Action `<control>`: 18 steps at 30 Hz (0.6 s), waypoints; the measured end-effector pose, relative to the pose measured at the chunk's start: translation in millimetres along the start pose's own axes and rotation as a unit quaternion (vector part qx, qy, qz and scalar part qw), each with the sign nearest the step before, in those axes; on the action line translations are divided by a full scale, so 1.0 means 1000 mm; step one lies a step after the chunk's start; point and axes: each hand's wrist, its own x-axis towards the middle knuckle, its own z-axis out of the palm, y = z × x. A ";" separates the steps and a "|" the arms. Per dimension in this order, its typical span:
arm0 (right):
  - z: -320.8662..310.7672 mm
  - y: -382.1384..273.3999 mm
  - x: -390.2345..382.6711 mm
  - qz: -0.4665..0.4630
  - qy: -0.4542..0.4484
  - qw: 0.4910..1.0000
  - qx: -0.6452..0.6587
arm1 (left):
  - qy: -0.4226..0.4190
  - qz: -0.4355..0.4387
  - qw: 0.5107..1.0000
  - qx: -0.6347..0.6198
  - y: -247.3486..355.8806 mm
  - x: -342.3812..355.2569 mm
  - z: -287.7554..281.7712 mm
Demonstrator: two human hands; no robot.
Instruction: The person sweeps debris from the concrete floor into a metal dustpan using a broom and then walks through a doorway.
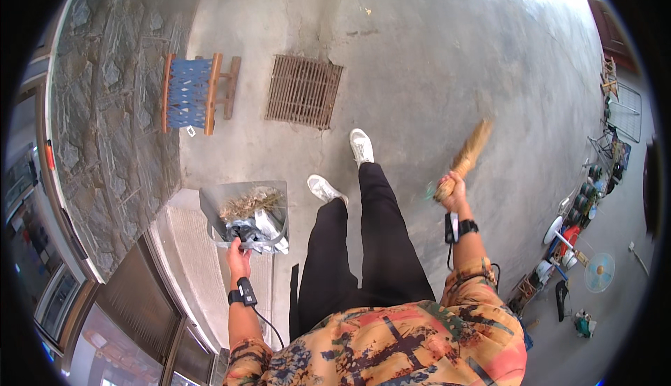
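Observation:
My left hand (238, 260) is closed on the near edge of a grey plastic bin (212, 210), held beside my left leg. Dry straw-like plant scraps (250, 204) fill its far part, and crumpled white and dark plastic bags (268, 228) lie nearer my fingers. Out to my right, my right hand (454, 194) is wrapped round the handle end of a short straw hand broom (473, 149). The bristles point forward and a little right, blurred at the tip; whether they touch the concrete floor (419, 71) I cannot tell.
A rusty drain grate (304, 91) lies ahead of my white shoes (361, 147). Left of it is a wooden stool (189, 96) with a blue woven seat, near a stone-faced strip (105, 106). A fan (600, 272) and assorted items line the right side.

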 end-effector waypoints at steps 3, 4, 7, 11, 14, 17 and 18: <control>-0.010 -0.077 0.091 -0.061 -0.078 0.994 -0.054 | -0.007 -0.016 1.000 -0.017 -0.002 -0.005 0.033; 0.005 -0.092 0.109 -0.039 -0.080 0.994 -0.056 | -0.011 -0.025 0.999 -0.021 -0.004 -0.010 0.041; 0.099 -0.022 0.113 0.045 -0.074 0.986 -0.140 | 0.038 -0.004 0.999 -0.020 0.005 -0.027 0.037; 0.209 0.086 0.075 0.132 -0.074 0.980 -0.130 | 0.047 0.008 0.997 -0.055 0.006 -0.039 0.048; 0.240 0.145 0.054 0.130 -0.087 0.963 -0.220 | 0.063 0.005 0.995 -0.082 -0.007 -0.044 0.064; 0.267 0.214 -0.012 0.172 -0.077 0.934 -0.304 | 0.093 -0.003 0.989 -0.116 -0.021 -0.048 0.052; 0.263 0.224 -0.013 0.185 -0.104 0.919 -0.332 | 0.090 -0.002 0.987 -0.134 -0.026 -0.045 0.060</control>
